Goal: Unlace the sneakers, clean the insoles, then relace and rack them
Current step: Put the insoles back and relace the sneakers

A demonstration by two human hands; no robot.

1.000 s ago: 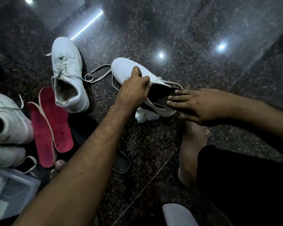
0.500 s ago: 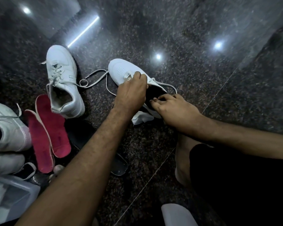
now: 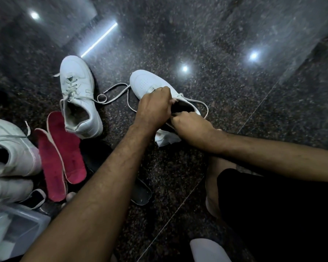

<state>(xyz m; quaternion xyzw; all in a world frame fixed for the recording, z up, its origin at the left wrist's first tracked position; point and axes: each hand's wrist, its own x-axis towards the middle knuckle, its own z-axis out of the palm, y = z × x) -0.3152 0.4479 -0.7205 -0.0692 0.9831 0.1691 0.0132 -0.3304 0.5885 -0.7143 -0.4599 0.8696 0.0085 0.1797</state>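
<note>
- White sneaker, frame centre, toe pointing to the upper left.
- Left hand grips its tongue area.
- Right hand curls at the collar; contents unclear.

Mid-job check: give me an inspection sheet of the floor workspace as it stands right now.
Surface: dark speckled polished floor, reflecting ceiling lights.
Job's things: white sneaker in both hands, its lace loose on the floor; second white sneaker to its left, laced, opening without insole; two red insoles beside it; a dark insole lies under the left forearm.
Clutter: crumpled white cloth under the held sneaker; more white sneakers and a clear plastic box at the left edge.
Grippers: left hand grips the tongue area; right hand curled at the collar.
Cables: nothing seen.
Surroundings: person's bare foot, dark shorts.
</note>
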